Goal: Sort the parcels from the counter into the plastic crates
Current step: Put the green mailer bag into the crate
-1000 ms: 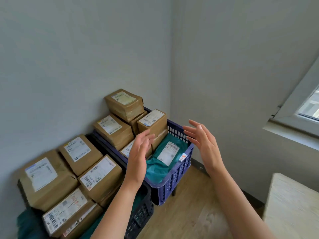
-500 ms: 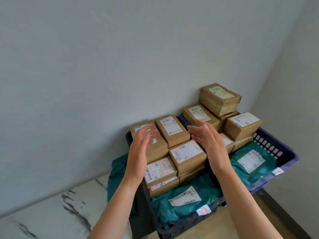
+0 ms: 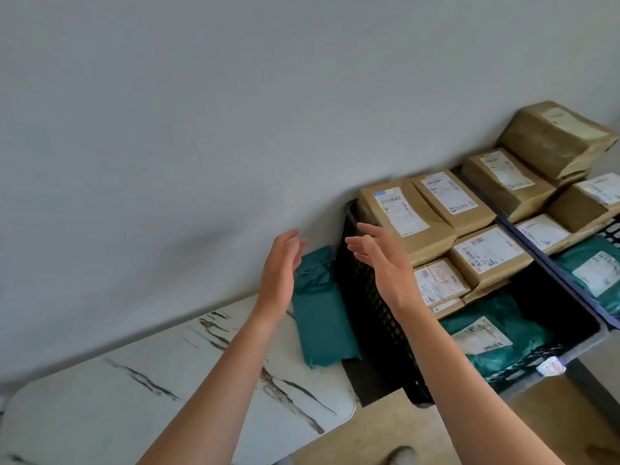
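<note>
A teal plastic parcel (image 3: 320, 317) lies on the white marble counter (image 3: 141, 401), pressed against the black crate (image 3: 375, 317). My left hand (image 3: 280, 273) hovers above it with straight fingers, holding nothing. My right hand (image 3: 382, 260) is raised over the black crate's left wall, palm facing left, also empty. The black crate holds several brown boxes (image 3: 406, 216) and a teal bag (image 3: 493, 340). A blue crate (image 3: 563, 280) to its right carries more brown boxes and another teal bag.
A grey wall runs behind the counter and crates. Wooden floor (image 3: 385, 431) shows below the counter's rounded corner. A white tag (image 3: 550, 367) hangs on the black crate's front rim.
The view has swung left from the blue crate to the counter and black crate. Both hands stay raised and empty and now hover by the teal parcel on the counter.
</note>
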Demonstrator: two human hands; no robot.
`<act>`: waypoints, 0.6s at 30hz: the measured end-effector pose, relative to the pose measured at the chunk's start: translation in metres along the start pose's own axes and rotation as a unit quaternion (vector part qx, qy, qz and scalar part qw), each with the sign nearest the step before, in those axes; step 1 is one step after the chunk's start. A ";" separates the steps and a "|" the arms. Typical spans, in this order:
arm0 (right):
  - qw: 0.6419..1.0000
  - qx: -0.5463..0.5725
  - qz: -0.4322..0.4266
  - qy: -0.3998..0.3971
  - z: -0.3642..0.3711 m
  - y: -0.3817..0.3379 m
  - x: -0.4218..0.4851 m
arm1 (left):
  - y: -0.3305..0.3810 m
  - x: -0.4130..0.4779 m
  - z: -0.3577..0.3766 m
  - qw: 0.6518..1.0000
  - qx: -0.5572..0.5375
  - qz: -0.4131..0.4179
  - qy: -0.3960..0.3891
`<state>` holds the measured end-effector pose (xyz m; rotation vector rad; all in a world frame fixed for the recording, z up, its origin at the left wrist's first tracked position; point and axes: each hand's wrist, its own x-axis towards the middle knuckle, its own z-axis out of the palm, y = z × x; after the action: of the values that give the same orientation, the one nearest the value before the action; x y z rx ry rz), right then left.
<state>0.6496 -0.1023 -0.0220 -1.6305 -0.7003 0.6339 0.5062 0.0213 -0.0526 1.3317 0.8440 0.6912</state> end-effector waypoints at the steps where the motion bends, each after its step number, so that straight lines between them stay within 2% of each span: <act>1: 1.000 -0.019 0.024 -0.004 0.013 0.020 0.002 | -0.020 0.005 -0.005 1.000 0.012 -0.027 0.005; 5: 0.981 -0.145 0.131 -0.013 0.049 0.100 0.009 | -0.104 0.013 -0.018 0.977 0.159 -0.141 0.007; 8: 0.944 -0.218 0.246 -0.040 0.061 0.157 0.012 | -0.157 0.012 -0.023 0.948 0.184 -0.257 -0.024; 11: 0.905 -0.259 0.333 -0.064 0.066 0.206 0.008 | -0.197 0.005 -0.020 0.928 0.145 -0.342 -0.035; 15: 0.899 -0.171 0.400 -0.043 0.069 0.241 0.003 | -0.226 -0.003 -0.011 0.928 0.049 -0.370 -0.001; 18: 0.895 -0.046 0.441 -0.040 0.065 0.254 -0.003 | -0.232 -0.010 -0.015 0.923 0.005 -0.384 0.030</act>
<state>0.6254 -0.0942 -0.2832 -1.9978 0.0094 1.3305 0.4796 -0.0080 -0.2815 0.8730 1.3117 0.1032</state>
